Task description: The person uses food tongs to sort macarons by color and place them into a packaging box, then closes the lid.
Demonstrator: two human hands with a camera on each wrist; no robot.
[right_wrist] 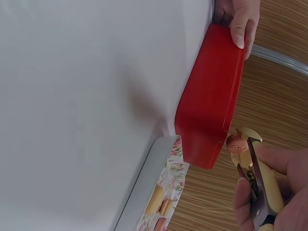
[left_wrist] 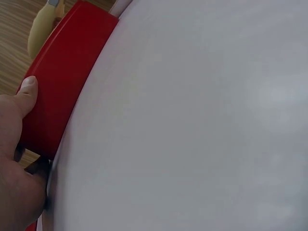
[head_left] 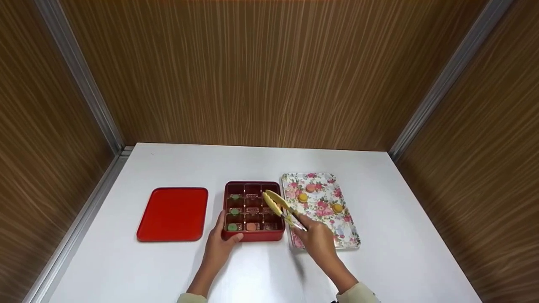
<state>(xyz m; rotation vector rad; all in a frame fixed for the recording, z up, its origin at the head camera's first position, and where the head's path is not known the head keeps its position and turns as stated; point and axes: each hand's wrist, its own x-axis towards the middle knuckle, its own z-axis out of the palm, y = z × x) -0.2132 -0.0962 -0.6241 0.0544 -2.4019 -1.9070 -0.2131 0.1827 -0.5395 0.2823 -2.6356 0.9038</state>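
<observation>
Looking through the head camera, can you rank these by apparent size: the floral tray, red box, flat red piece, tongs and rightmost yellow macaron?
1. Floral tray
2. Red box and flat red piece: too alike to rank
3. Tongs, partly hidden by the right hand
4. Rightmost yellow macaron

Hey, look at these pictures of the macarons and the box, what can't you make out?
- Compartments of the red box: left wrist view, hidden behind its outer wall.
- Mark on the pink macaron in the tongs: right wrist view, too small and blurred to read.
- Part of the floral tray: head view, covered by the right hand.
- Rest of the left hand: left wrist view, cut off by the left edge.
</observation>
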